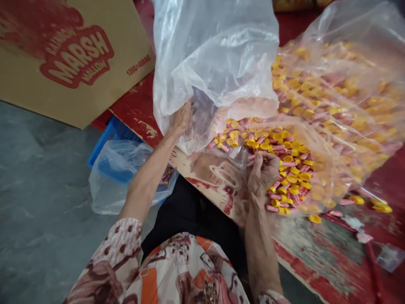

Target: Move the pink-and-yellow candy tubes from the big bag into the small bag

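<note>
Bag (332,169) of yellow-capped pieces (292,178), right hand (262,175) pinched among them, left hand (182,118), grip unclear

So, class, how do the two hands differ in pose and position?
The left hand is partly hidden by the cloudy plastic bag; the right hand is in plain view. The left hand reaches to the bag's opening, while the right hand bends its fingers over yellow and pink pieces. Both are bare.
</note>
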The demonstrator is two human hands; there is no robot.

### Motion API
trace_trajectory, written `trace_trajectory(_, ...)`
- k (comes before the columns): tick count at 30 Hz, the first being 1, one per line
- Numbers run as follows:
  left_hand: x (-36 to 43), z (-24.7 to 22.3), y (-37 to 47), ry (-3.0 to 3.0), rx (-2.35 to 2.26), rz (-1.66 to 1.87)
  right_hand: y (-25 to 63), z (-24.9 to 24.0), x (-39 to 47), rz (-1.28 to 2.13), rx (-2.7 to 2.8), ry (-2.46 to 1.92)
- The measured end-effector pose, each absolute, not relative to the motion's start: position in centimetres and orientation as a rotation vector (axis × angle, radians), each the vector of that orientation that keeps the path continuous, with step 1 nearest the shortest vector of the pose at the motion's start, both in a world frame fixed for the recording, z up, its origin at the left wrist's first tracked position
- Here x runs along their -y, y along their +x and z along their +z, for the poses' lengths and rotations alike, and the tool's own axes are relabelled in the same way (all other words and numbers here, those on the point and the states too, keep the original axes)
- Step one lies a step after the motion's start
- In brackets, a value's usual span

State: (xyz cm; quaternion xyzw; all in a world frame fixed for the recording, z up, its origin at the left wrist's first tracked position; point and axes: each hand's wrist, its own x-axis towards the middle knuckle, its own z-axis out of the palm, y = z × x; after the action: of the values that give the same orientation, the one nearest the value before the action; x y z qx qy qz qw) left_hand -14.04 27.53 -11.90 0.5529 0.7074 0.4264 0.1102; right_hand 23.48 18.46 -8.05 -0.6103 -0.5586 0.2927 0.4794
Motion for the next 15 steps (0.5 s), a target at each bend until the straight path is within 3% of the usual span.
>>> trace_trajectory(4,-23.1,-9.0,-11.7,1.734,-1.994,1.218,23.2,-8.3,-18.6,0.751,1.455,-1.506)
trace_trajectory(8,-16.8,-5.9,-4.2,1.790,-1.667,1.214,21.3,-6.9,-18.3,0.894,1.239,-1.306)
trace_trajectory(15,-10.8,-5.4,4.9,1.267,-1.362,1.308,17.7,-4.5,-14.9,1.139,0.899,-1.158)
